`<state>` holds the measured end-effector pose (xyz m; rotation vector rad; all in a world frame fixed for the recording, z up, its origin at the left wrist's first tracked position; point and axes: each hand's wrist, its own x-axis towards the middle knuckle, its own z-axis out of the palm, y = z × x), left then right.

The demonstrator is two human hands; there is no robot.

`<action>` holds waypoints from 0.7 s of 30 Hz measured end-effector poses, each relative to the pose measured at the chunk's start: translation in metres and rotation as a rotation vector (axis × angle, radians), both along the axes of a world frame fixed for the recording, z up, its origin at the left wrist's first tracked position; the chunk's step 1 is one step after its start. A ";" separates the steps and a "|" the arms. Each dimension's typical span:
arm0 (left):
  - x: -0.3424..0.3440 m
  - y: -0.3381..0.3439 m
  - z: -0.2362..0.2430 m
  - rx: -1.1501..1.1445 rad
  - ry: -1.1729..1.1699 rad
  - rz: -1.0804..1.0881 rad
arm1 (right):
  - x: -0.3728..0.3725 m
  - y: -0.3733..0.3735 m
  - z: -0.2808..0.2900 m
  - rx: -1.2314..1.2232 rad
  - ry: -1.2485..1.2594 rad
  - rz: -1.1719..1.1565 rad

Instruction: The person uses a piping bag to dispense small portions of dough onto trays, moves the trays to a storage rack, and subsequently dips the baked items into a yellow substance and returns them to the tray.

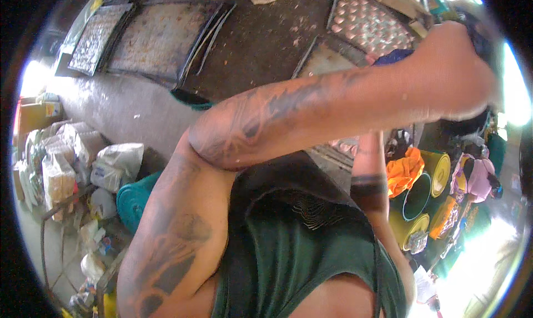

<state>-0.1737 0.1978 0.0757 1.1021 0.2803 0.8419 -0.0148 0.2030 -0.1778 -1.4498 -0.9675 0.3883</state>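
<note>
"Where had you put your left hand (458, 68)?"

"Out to my right, with the forearm (311, 112) laid across my chest, probably to reach something on that side"

"Spread, or pinching something?"

"I couldn't tell; the fingers were hidden on its far side. A dark bundle (471, 127) sat just below it, the nearest thing, though whether I touched it didn't show"

"And the right hand?"

"Hidden behind that forearm, so I couldn't tell its state either. Only the right arm (367, 157) showed, below and left of my left hand"

"What else was about?"

"A dark blue cloth (395, 56) poked out left of the hand, above my forearm. Farther up that way lay a bumpy tray (371, 19), flat on the floor (261, 46), perhaps for want of a table. Below the hand, an orange cloth (404, 171) rested near yellow rolls (442, 173), likely rolled to save room"
</note>
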 end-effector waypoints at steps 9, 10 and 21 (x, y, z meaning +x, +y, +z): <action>0.031 -0.075 0.010 0.342 0.062 -0.083 | 0.077 -0.027 0.057 0.289 0.326 -0.087; 0.027 -0.085 0.005 0.460 0.042 -0.110 | 0.072 -0.024 0.060 0.294 0.290 -0.078; 0.004 -0.104 -0.051 0.247 0.045 -0.163 | -0.004 -0.041 -0.027 0.371 0.779 0.093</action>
